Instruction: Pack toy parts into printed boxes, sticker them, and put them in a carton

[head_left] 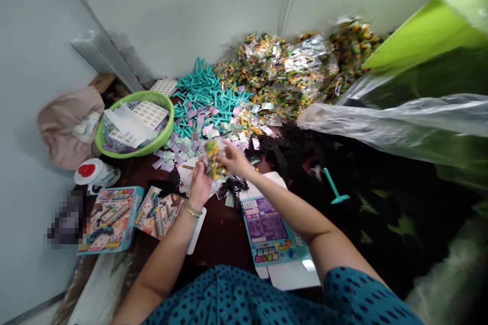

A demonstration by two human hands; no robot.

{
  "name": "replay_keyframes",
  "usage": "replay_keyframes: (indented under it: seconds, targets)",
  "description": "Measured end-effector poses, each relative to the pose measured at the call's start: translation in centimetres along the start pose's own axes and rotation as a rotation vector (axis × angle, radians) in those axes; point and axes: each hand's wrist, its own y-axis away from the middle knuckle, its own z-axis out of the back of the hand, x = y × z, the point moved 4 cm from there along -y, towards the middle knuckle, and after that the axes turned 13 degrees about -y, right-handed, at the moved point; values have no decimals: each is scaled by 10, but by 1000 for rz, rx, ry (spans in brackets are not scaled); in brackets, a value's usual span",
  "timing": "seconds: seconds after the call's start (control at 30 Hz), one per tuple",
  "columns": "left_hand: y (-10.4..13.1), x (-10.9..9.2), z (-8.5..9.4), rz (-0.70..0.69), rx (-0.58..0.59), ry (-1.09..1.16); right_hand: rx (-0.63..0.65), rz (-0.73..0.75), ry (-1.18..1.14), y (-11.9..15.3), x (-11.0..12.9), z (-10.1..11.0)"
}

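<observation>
A clear bag of small yellow, green and orange pieces [215,160] is held up over the middle of the table. My left hand [200,185] grips its left side, a bracelet on the wrist. From the right, my right hand [235,161] has its fingers closed on the bag's upper right part. Printed cards [186,174], small pink and green packets [177,151] and black dotted strips [234,186] lie beneath and around the hands. An opened purple and blue carton [267,223] lies flat below my right forearm.
Teal sticks [206,94] are piled behind, beside heaped bags of colourful pieces [282,71]. At left are a green basket [168,134], a white jar [97,173] and a boxed set [112,218]. A teal T-shaped piece [334,186] and plastic sheeting [389,111] are at right.
</observation>
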Motion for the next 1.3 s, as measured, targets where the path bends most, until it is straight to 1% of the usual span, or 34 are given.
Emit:
replay_keyframes:
  seconds: [0.03, 0.07, 0.1, 0.17, 0.2, 0.27, 0.3, 0.33, 0.37, 0.4, 0.43, 0.47, 0.5, 0.53, 0.57, 0.63, 0.67, 0.7, 0.73, 0.77, 0.83, 0.87, 0.9, 0.97, 1.03, 1.07, 1.13, 1.2, 1.27, 1.3]
  targets:
    - [1, 0, 2, 17, -20, -17, 97, 28, -5, 3, 3, -20]
    - [2, -1, 6, 36, -51, -36, 132, 62, 32, -1, 5, -30]
    - [3, -1, 12, 53, -83, -49, 127, 97, 102, -13, 7, -33]
    - [7, -1, 22, 86, -121, -54, 74, 140, 321, -51, 8, -24]
    - [9, -2, 27, 102, -130, -52, 92, 141, 448, -73, 7, -19]
    - [14, -4, 37, 126, -146, -44, 196, 106, 668, -111, 4, -12]
    - [17, -6, 41, 137, -152, -38, 247, 87, 739, -123, 4, -12]
    - [19, -8, 45, 143, -155, -28, 278, 72, 784, -129, 5, -13]
    - [22, -11, 49, 144, -150, -14, 281, 63, 809, -129, 7, -15]
    - [24, -14, 53, 145, -142, 0, 250, 65, 818, -122, 11, -17]
    - [27, -16, 56, 147, -131, 12, 197, 82, 814, -109, 16, -21]
    - [29, -18, 58, 144, -118, 24, 143, 119, 797, -90, 22, -25]
    - [30, -19, 60, 135, -111, 39, 116, 183, 761, -65, 28, -32]
    - [32, -20, 61, 125, -106, 54, 127, 273, 708, -36, 34, -40]
    - [34, -20, 62, 120, -99, 61, 188, 382, 645, -3, 40, -50]
    - [38, -15, 59, 132, -78, 38, 419, 587, 550, 63, 50, -72]
    - [41, -12, 56, 142, -69, 15, 465, 634, 525, 91, 53, -79]
    - [45, -8, 54, 147, -62, -8, 468, 650, 499, 114, 56, -84]
    - [49, -5, 51, 137, -57, -23, 402, 622, 468, 129, 58, -85]
    - [54, -3, 49, 110, -56, -29, 288, 558, 418, 138, 58, -84]
    - [66, 2, 44, 48, -60, -17, 41, 370, 256, 147, 56, -78]
    - [72, 5, 43, 10, -73, -12, -58, 270, 160, 150, 54, -77]
    - [78, 6, 42, -40, -93, -17, -123, 184, 69, 153, 52, -78]
    - [90, 10, 40, -156, -140, -57, -169, 74, -64, 161, 52, -83]
    - [102, 14, 41, -251, -155, -148, -183, 25, -121, 173, 55, -87]
    - [107, 17, 43, -270, -136, -209, -184, 8, -137, 179, 57, -87]
    - [121, 22, 52, -274, -52, -358, -165, -45, -186, 192, 58, -81]
    - [139, 23, 66, -344, 57, -623, -150, -141, -270, 203, 51, -69]
    - [159, 20, 85, -491, 146, -1039, -161, -255, -360, 214, 37, -54]
    - [167, 18, 96, -564, 164, -1277, -179, -304, -391, 220, 30, -46]
